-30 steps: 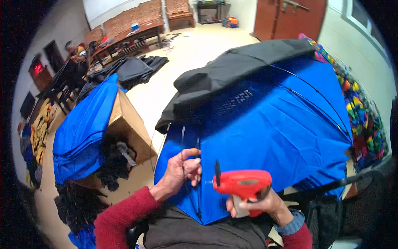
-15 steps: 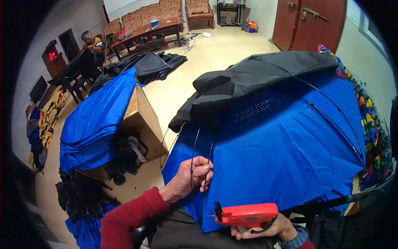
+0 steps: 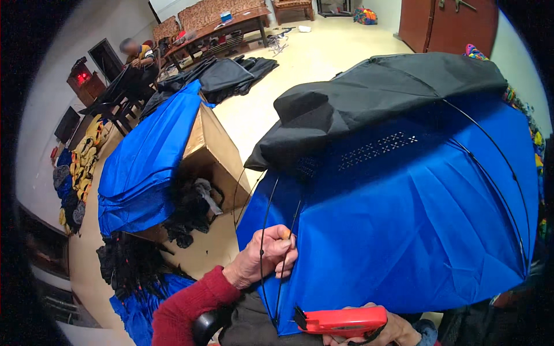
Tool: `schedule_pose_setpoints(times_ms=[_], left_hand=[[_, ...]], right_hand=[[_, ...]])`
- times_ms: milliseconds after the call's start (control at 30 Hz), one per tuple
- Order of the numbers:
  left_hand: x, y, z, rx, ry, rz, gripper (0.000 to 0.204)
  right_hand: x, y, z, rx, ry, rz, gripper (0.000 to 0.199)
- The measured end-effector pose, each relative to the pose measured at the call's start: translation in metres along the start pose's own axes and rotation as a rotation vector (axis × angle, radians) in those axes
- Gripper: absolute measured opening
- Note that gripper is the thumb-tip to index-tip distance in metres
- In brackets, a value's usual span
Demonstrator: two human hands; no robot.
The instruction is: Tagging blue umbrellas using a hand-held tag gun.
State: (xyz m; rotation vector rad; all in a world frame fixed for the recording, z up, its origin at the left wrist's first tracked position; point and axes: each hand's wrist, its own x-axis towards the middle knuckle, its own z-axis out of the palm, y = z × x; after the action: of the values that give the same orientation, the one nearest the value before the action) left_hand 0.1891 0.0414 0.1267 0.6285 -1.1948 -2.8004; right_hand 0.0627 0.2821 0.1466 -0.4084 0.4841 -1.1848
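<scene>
A large blue fabric canopy (image 3: 404,213) spreads across my lap, with a black fabric layer (image 3: 381,98) draped over its far half. Thin black ribs (image 3: 268,230) run along the blue cloth's near left edge. My left hand (image 3: 268,254), in a red sleeve, pinches that edge and the ribs. Low at the bottom, my right hand (image 3: 392,331) grips a red tagging gun (image 3: 340,320), held flat just below the cloth's hem.
A cardboard box (image 3: 210,155) covered with blue fabric (image 3: 147,167) stands to my left, dark straps spilling from it. Black cloth (image 3: 222,75) lies on the cream floor beyond. A person (image 3: 138,55) sits at a far table. Yellow items (image 3: 83,167) line the left wall.
The red gun has dropped from upright in front of the cloth to flat below its hem. My left hand has slid down the ribs along the blue edge.
</scene>
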Motion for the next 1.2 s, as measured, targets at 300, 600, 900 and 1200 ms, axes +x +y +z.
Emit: schedule_pose_setpoints(times_ms=[300,600,900,1200], left_hand=[[0.001,-0.002,-0.008,-0.083,-0.015,-0.046,0.018],[0.006,0.007,0.009,-0.204,-0.096,-0.076,0.028],[-0.015,0.01,0.043,0.426,0.07,0.045,0.036],[-0.036,0.015,0.061,0.386,0.086,0.258,0.039]], right_hand=[[0.007,-0.01,-0.005,-0.189,0.016,0.029,0.049],[0.002,-0.014,0.002,-0.332,0.027,-0.137,0.049],[-0.006,-0.007,0.02,-0.959,-0.012,-0.496,0.039],[-0.011,-0.002,0.051,-0.979,-0.088,-0.421,0.041]])
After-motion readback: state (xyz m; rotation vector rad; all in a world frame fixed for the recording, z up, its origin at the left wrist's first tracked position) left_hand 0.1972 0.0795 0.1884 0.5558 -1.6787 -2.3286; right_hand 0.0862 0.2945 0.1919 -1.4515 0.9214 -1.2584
